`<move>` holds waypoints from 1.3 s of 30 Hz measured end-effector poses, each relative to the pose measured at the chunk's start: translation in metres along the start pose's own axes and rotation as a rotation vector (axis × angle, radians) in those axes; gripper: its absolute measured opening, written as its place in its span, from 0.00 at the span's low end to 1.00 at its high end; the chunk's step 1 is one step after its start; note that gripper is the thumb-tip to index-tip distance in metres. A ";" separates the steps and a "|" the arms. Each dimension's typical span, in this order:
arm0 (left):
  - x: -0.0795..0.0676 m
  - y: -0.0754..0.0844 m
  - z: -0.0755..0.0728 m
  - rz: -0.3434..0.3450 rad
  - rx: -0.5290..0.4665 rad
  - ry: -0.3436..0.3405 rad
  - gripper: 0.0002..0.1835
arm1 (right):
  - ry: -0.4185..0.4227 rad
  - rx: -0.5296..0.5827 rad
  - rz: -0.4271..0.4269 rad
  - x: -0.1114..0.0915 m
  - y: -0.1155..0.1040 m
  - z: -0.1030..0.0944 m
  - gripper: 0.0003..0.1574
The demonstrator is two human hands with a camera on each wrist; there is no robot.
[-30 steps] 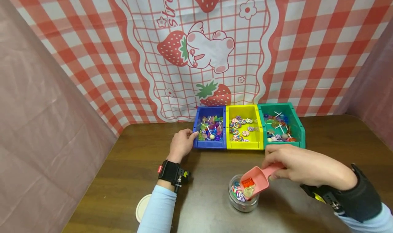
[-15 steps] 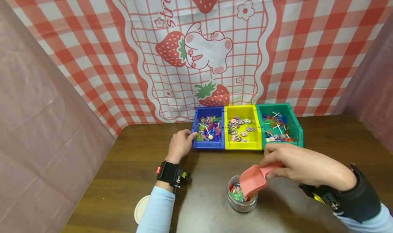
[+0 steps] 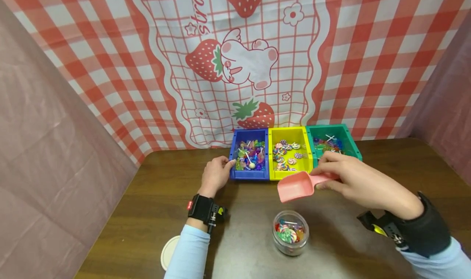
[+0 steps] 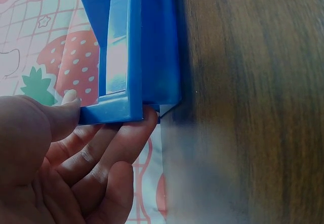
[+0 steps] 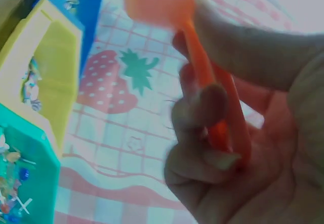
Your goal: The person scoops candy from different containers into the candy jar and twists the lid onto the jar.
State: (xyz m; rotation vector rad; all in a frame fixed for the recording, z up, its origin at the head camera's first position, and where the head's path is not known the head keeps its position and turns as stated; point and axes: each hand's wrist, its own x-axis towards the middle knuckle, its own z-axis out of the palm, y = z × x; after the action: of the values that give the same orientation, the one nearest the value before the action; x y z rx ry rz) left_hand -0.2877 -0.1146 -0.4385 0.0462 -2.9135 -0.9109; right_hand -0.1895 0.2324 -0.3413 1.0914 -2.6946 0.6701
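My left hand [image 3: 215, 175] grips the near left edge of the blue bin [image 3: 249, 175]. In the left wrist view its thumb lies over the bin's wall [image 4: 114, 113] and the fingers are under it. My right hand [image 3: 353, 179] holds a pink scoop [image 3: 296, 187] by the handle. The scoop's bowl shows no candy and hangs beyond the glass jar [image 3: 290, 250], in front of the yellow bin. Inside the open jar are mixed candies, among them a swirled one and a green piece. In the right wrist view the fingers wrap round the scoop's handle [image 5: 200, 57].
Joined to the blue bin are a yellow bin [image 3: 288, 132] with swirl candies and a green bin [image 3: 325, 130] with mixed candies and lollipops. A pale round lid [image 3: 168, 252] lies by the left forearm. Behind the table [image 3: 162, 197] hangs a checkered strawberry cloth [image 3: 371, 66].
Over the jar, the scoop tipped and its red and yellowish candies went in. Now the right hand has lifted the scoop up and away toward the bins. The left hand stayed on the blue bin.
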 end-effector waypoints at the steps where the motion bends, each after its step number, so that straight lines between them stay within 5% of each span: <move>1: 0.000 0.000 -0.001 0.003 0.005 0.004 0.18 | 0.027 -0.012 0.016 0.005 0.001 0.003 0.14; 7: -0.001 -0.003 -0.005 -0.004 0.021 0.014 0.18 | 0.054 -0.010 0.143 0.052 0.008 0.021 0.21; 11: -0.002 -0.003 -0.004 0.003 0.023 0.017 0.18 | 0.044 -0.072 0.126 0.088 0.012 0.031 0.19; 23: -0.003 0.001 0.001 0.021 0.022 0.018 0.18 | -0.031 -0.557 -0.229 0.154 -0.009 0.056 0.11; 27: -0.002 0.000 0.003 0.018 0.020 0.021 0.17 | -0.091 -0.700 -0.284 0.170 -0.016 0.072 0.09; 39: -0.002 -0.001 0.001 0.030 0.003 0.034 0.16 | -0.069 -0.757 -0.096 0.191 -0.026 0.100 0.05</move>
State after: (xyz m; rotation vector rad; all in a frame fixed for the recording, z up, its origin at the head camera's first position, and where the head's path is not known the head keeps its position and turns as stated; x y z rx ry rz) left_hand -0.2856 -0.1145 -0.4400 0.0183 -2.8760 -0.8917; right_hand -0.3071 0.0512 -0.3624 1.0099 -2.5418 -0.3958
